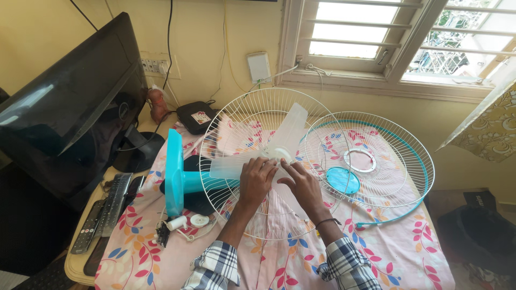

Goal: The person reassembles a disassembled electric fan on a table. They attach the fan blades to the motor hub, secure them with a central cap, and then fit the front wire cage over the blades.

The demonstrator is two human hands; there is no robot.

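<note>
Blades of translucent plastic [271, 147] sit on the hub of a turquoise fan [180, 180] lying on its side on the counter [80, 258], ringed by the white wire rear grille [252, 161]. Both hands meet at the hub, just below the centre of the blade set. Left hand [257, 180] comes up from a checked sleeve, palm down, fingers curled over the hub and one blade root — touching it, though whether it truly grips cannot be told. Right hand [303, 185], a dark band at its wrist, lies beside it with fingers bent and pressed on the same spot, thumb toward the left hand. Forearms angle inward and close together. Front grille [376, 161] with its turquoise rim lies just right of the hands, overlapping the rear one, on a floral cloth [408, 247]. Two remote controls [105, 212] rest at the counter's left edge, before a dark monitor [64, 107].
</note>
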